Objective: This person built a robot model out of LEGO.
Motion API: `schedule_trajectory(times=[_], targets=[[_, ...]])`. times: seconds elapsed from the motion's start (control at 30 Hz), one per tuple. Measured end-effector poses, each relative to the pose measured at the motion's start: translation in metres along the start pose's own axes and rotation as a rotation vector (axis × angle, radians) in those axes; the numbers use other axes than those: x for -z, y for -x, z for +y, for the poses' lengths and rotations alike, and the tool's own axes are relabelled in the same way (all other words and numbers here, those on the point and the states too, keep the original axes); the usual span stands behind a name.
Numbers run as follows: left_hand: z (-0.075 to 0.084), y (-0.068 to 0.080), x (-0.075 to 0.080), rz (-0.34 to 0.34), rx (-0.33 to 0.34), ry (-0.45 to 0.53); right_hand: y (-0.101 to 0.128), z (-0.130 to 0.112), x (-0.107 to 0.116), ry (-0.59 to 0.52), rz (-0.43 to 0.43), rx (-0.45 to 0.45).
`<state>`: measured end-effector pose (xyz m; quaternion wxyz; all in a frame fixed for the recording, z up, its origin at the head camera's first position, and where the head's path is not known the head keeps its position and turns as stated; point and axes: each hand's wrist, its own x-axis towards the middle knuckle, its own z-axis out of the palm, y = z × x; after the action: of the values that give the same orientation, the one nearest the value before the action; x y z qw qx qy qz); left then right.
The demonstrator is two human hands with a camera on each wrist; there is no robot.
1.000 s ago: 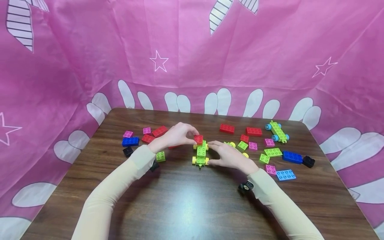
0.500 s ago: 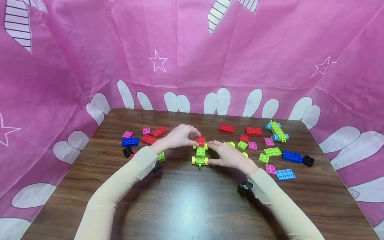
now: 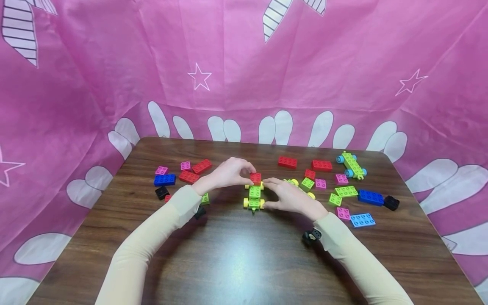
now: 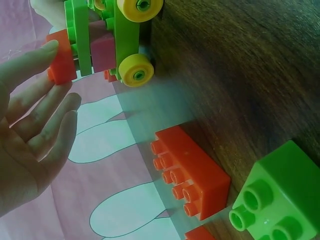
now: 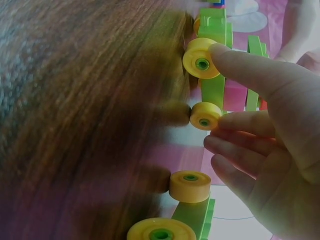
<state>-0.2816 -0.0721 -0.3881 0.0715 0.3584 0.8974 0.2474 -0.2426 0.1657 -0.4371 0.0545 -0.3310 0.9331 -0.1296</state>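
Currently the left hand (image 3: 225,173) pinches a small red brick (image 3: 255,177) onto the far end of the green wheeled chassis (image 3: 254,196), near the middle of the table (image 3: 236,254). The right hand (image 3: 291,197), fingers half-curled, grips the chassis at its yellow wheels (image 5: 202,62). Align studs squarely, then press straight down while bracing the chassis against rolling.

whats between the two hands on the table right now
A green wheeled toy car with a red brick on its far end sits between the left hand and right hand, clearest in the head view.
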Motion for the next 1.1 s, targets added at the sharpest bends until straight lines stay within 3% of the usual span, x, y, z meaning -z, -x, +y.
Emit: schedule_trajectory(times=[0.3, 0.53, 0.87, 1.1], targets=[[0.0024, -0.0027, 0.0003, -0.009, 0.019, -0.042, -0.0002, -0.0009, 0.0013, 0.006, 0.0, 0.002], [0.0076, -0.0032, 0.001, -0.008, -0.012, -0.098, -0.0001, -0.0011, 0.0012, 0.005, 0.004, 0.003], [0.0073, 0.0005, -0.0031, 0.004, 0.003, -0.041, 0.0009, -0.0026, 0.0029, 0.001, 0.003, 0.002], [0.0055, 0.0052, -0.0052, 0.024, -0.034, -0.029, 0.0009, -0.0022, 0.0019, 0.003, 0.007, 0.003]])
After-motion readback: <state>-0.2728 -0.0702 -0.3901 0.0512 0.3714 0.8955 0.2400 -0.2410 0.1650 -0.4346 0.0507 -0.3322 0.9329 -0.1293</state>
